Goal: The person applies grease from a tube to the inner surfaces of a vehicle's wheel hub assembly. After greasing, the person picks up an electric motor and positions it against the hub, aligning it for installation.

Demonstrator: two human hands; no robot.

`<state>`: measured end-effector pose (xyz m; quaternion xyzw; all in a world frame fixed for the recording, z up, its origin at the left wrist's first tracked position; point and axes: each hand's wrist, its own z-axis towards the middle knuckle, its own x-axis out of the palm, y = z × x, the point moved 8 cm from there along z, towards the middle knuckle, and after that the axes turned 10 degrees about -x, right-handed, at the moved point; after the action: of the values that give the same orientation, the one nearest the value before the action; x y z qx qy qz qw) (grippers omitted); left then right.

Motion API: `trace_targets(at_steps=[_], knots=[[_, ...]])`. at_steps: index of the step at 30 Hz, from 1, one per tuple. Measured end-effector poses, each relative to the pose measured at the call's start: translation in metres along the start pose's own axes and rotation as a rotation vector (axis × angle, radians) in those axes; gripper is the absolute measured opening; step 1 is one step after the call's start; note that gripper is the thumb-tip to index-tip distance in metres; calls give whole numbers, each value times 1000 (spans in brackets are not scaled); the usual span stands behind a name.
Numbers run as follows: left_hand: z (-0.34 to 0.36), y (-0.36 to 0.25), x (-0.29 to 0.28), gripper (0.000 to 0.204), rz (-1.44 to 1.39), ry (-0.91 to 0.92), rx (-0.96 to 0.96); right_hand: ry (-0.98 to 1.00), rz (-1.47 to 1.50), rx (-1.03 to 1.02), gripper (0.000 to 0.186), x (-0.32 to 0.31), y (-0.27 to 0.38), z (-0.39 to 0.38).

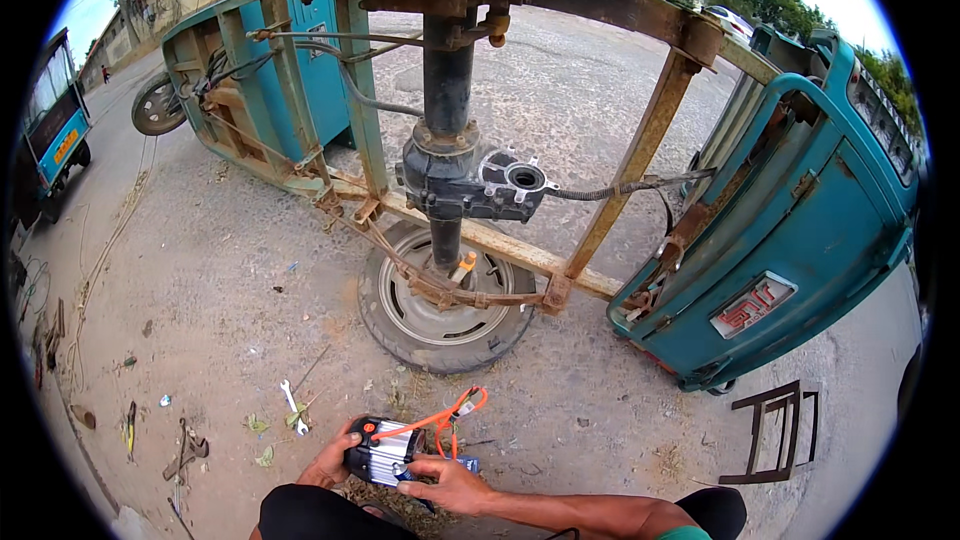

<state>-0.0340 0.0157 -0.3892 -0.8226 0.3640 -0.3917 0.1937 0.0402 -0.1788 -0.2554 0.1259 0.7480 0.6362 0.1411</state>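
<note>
An electric motor (390, 455) with a ribbed silver body and black end caps is low in the middle, above my knees. My left hand (330, 462) grips its left end, thumb on the black cap. Against the motor's right front, my right hand (448, 485) pinches a small dark shiny piece (402, 471) between thumb and fingers; its kind is unclear. Thick orange cables (455, 415) loop up from the motor. Beyond it, a teal three-wheeled vehicle (790, 250) lies on its side, its black axle gearbox (470, 185) showing a round opening in a silver flange.
A rear wheel (440, 325) lies flat against the ground under the axle. On the left ground are an open-end wrench (294, 407), pliers (130, 430) and a rusty tool (186, 452). A dark metal frame (775, 430) lies at right. Another blue vehicle (55, 130) stands far left.
</note>
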Motion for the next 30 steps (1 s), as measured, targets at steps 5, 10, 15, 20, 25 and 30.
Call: trace_targets(at_steps=[5, 10, 15, 20, 25, 30], knots=[[14, 26, -20, 73, -109, 65, -18, -18, -56, -31, 56, -1, -10, 9], [14, 14, -24, 78, -53, 58, -26, 28, -91, -44, 56, 5, -35, 17], [13, 9, -24, 80, -38, 21, -28, 48, -35, -23, 56, 4, -41, 15], [21, 2, -23, 79, -6, 18, -5, 35, -10, -20, 56, 3, -57, 13], [27, 3, -26, 76, -13, 16, -17, 90, 2, -10, 54, 2, -62, 14], [28, 3, -26, 77, 4, 6, -35, 41, 28, -67, 55, -3, -63, 14]])
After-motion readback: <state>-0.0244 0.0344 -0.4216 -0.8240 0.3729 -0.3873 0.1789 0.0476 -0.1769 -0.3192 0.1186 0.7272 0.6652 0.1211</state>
